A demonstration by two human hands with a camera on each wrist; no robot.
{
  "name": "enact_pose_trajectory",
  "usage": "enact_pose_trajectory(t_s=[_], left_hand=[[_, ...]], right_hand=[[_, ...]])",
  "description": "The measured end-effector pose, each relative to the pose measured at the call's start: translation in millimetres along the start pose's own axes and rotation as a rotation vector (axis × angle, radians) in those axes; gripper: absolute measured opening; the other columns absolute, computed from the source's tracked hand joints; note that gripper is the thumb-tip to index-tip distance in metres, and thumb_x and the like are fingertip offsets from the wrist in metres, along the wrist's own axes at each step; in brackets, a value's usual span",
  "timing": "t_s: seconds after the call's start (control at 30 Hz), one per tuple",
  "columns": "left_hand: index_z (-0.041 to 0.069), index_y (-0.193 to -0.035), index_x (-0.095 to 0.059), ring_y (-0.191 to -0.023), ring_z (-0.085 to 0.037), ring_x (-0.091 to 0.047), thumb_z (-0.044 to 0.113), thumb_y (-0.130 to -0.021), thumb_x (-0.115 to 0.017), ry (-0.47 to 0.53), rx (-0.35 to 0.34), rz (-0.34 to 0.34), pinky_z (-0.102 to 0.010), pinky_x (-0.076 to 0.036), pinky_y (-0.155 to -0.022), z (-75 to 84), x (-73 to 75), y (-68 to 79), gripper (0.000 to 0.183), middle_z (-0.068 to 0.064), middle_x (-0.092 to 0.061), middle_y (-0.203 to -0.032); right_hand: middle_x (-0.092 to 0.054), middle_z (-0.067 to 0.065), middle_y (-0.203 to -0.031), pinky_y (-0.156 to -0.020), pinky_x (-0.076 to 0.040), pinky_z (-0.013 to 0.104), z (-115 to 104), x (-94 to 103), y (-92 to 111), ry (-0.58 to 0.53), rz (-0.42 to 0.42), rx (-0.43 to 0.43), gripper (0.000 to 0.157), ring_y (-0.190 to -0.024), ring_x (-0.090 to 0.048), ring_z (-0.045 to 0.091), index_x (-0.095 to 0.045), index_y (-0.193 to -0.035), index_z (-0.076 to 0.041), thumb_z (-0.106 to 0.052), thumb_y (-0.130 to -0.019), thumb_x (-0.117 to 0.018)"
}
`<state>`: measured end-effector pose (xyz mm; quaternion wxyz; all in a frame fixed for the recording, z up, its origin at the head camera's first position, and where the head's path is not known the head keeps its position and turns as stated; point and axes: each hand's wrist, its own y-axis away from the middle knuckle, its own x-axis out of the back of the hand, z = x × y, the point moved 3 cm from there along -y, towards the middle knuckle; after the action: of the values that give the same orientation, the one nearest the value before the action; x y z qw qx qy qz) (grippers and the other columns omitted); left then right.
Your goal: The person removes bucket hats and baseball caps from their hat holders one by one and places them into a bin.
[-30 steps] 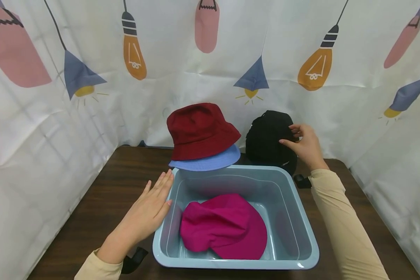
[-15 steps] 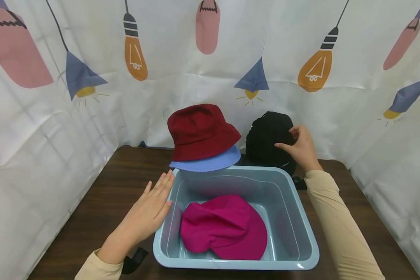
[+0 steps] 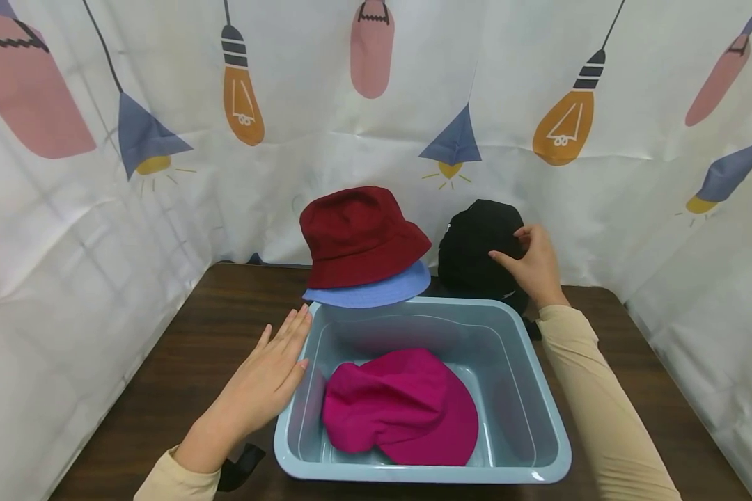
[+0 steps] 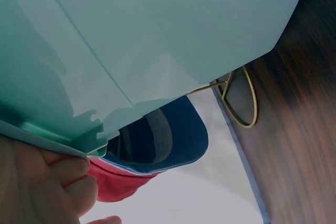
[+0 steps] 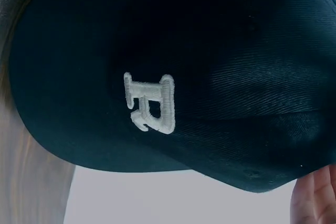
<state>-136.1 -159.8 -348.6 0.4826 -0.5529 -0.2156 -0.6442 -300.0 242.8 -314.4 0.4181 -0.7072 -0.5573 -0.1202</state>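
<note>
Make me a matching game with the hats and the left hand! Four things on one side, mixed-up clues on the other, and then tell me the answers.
Things:
1. pink cap
2. red hat
3. black cap
4. left hand

Clues:
A. at the rim of the tub
B. on top of a blue hat
C. has a white letter
D. lying inside the tub

Answers:
1-D, 2-B, 3-C, 4-A

The wood-grained table (image 3: pixel 244 299) (dark brown, streaked) bears a pale blue tub (image 3: pixel 423 474) directly on its top.
</note>
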Motion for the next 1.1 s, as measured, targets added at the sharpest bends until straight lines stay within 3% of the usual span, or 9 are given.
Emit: enact_pose_trajectory(t_s=[0.2,0.53,1.1], left_hand=[[-0.002,-0.148,-0.022,-0.142,-0.030,-0.017,0.018,-0.098,-0.045,-0.004,-0.002,0.007,-0.062,-0.018,-0.107,-0.6,-0.7,0.0,0.059,-0.013,-0.019,-0.155],[-0.002,-0.148,-0.022,-0.142,-0.031,-0.017,0.018,-0.098,-0.045,-0.006,-0.001,0.012,-0.060,-0.016,-0.108,-1.6,-1.5,0.1,0.059,-0.013,-0.019,-0.155],[-0.002,-0.148,-0.022,-0.142,-0.030,-0.016,0.019,-0.097,-0.045,-0.009,0.002,0.009,-0.060,-0.017,-0.108,-1.4,-1.3,0.5,0.059,-0.014,-0.019,-0.155]], right_hand=[[-0.053,0.024,-0.113,-0.088,-0.042,0.050,3.2,2.0,1.0,-0.006,0.014,0.005,0.048,-0.106,-0.050,0.037,-0.044,-0.115,0.005,-0.021,-0.085,-0.071],[-0.060,0.025,-0.105,-0.081,-0.045,0.043,2.7,12.5,0.4,0.009,0.088,0.027,0.038,-0.098,-0.056,0.035,-0.053,-0.112,0.007,-0.018,-0.087,-0.068],[-0.060,0.025,-0.104,-0.079,-0.044,0.043,-2.1,21.1,-1.1,0.012,0.125,0.037,0.035,-0.098,-0.056,0.035,-0.053,-0.113,0.008,-0.017,-0.091,-0.064]])
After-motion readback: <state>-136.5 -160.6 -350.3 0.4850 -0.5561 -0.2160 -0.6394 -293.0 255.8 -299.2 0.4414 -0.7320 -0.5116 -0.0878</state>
